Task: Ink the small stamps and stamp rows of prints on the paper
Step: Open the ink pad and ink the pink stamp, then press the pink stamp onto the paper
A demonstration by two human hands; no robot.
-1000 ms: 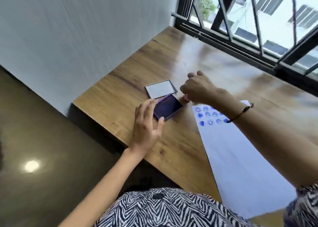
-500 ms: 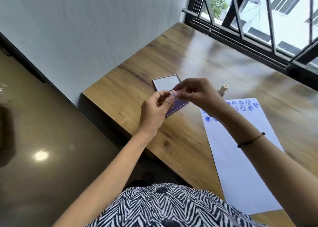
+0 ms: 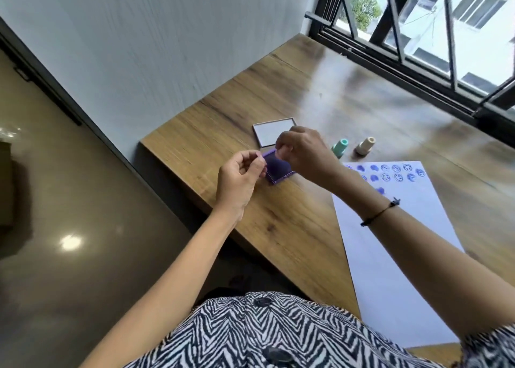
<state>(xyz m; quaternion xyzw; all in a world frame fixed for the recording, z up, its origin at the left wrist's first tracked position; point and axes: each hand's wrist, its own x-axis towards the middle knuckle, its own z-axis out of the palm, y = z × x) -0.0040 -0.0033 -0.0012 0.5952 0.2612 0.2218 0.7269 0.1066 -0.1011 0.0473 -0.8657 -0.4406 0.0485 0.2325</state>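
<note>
The purple ink pad (image 3: 279, 170) lies open on the wooden table (image 3: 292, 228), and its white lid (image 3: 271, 131) rests just behind it. My left hand (image 3: 239, 176) is left of the pad and pinches a small pink piece, seemingly a stamp cap (image 3: 259, 155), between thumb and forefinger. My right hand (image 3: 305, 151) hovers over the pad's far edge with fingers pinched; the pink stamp in them is mostly hidden. A green stamp (image 3: 340, 145) and a beige stamp (image 3: 365, 145) stand behind the white paper (image 3: 395, 256), which carries rows of blue prints (image 3: 390, 172) along its top.
A grey wall runs along the table's left end, and a black-framed window (image 3: 418, 61) lines the far edge. The table's near-left edge drops to a shiny floor (image 3: 69, 242). A dark box stands on the floor at far left.
A second ago my right hand picked a pink stamp off the table. Both hands then met over the pad, and now they have pulled apart, the left keeping a pink piece.
</note>
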